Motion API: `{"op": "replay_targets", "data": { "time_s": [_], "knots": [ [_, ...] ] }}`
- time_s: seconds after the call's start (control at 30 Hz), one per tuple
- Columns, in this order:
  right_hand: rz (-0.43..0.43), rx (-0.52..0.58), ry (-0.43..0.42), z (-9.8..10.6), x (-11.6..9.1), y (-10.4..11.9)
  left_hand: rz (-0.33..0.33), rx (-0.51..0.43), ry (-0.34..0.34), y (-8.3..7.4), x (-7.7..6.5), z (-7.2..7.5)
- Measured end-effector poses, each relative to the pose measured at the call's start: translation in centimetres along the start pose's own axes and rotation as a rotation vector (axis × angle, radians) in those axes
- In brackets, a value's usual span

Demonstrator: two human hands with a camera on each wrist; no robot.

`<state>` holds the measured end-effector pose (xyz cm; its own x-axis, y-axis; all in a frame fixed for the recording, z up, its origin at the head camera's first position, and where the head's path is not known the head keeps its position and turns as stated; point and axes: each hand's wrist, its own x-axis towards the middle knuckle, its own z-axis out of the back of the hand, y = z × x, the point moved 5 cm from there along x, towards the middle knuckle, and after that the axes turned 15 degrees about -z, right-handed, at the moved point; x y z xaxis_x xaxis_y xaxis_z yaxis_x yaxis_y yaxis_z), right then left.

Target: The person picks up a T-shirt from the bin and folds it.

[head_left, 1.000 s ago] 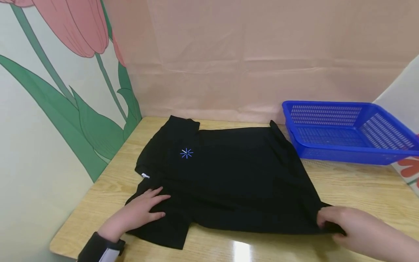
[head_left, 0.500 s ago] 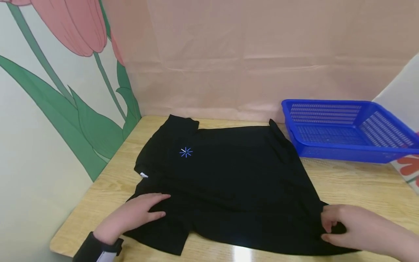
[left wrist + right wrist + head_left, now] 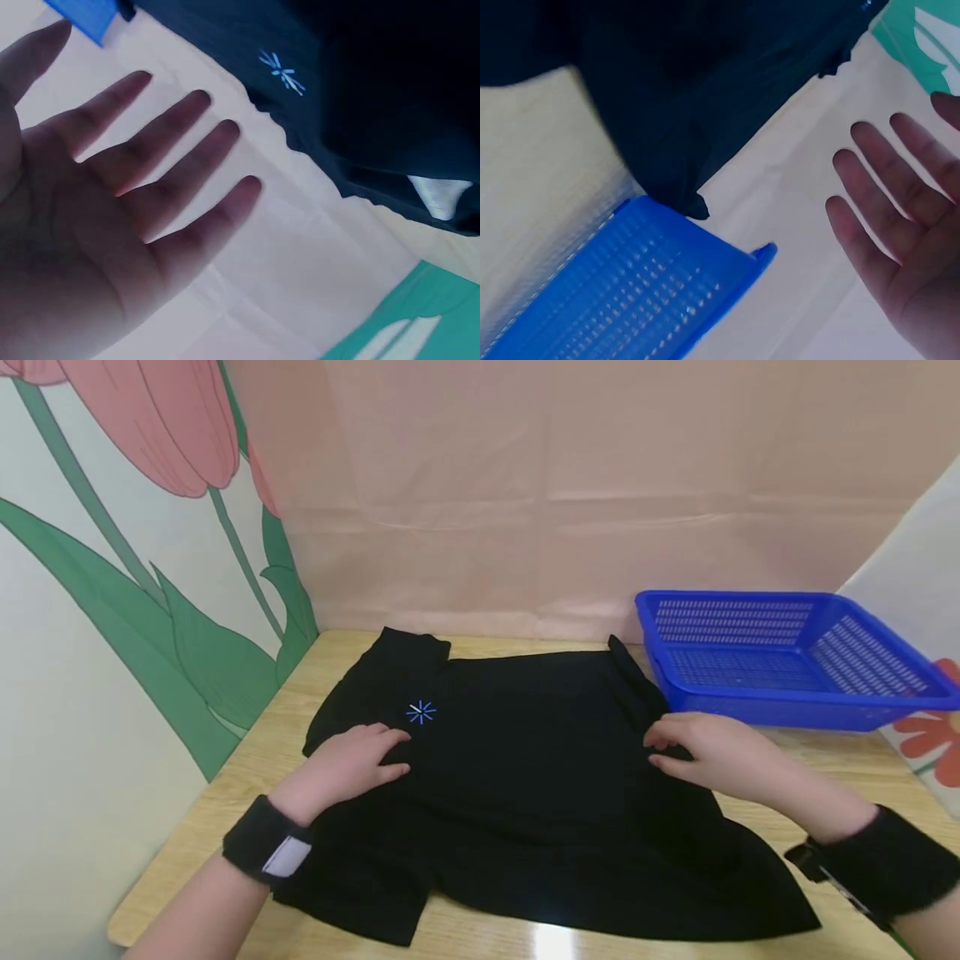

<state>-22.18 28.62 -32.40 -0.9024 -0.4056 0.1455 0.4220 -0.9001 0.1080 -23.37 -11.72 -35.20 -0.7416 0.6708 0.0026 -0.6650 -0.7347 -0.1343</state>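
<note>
A black short-sleeved T-shirt [image 3: 525, 777] lies spread sideways, its sleeves toward the left and its hem toward the right. A small blue starburst logo [image 3: 421, 712] marks it near the upper left. My left hand [image 3: 345, 768] hovers over the neck end, fingers loosely extended and holding nothing. Over the hem side is my right hand [image 3: 708, 752], also holding nothing, its fingers relaxed and slightly bent. In the left wrist view a white tag [image 3: 441, 196] shows at the collar; my left hand hides it in the head view. The near hem corner flares out at the lower right.
A blue plastic basket [image 3: 795, 700] with perforated walls stands at the back right, close to the shirt's far hem corner. The light wooden table [image 3: 172, 868] meets a pinkish covered wall [image 3: 480, 527] behind. A wall with painted tulips [image 3: 90, 693] borders the left.
My right hand has let go of the near hem corner, which now lies flatter and nearer, and moved up and left. My left hand has lifted and moved up from the near sleeve.
</note>
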Motion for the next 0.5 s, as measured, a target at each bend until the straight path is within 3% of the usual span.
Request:
{"op": "replay_targets", "data": {
  "time_s": [0.1,0.27,0.4,0.5],
  "knots": [
    [-0.047,-0.013,0.045,-0.5,2.7,-0.2,-0.008,0.021,0.022,0.6,2.4,0.0],
    [-0.143,0.006,0.152,-2.0,6.7,-0.8,0.034,0.018,0.103,1.9,6.0,-0.9],
    [-0.168,-0.001,0.215,-4.1,8.2,-1.0,0.096,-0.025,0.199,2.9,7.7,-2.0],
    [-0.145,-0.045,0.207,-5.9,8.7,-1.1,0.144,-0.025,0.275,3.6,8.4,-3.1]
  ]
}}
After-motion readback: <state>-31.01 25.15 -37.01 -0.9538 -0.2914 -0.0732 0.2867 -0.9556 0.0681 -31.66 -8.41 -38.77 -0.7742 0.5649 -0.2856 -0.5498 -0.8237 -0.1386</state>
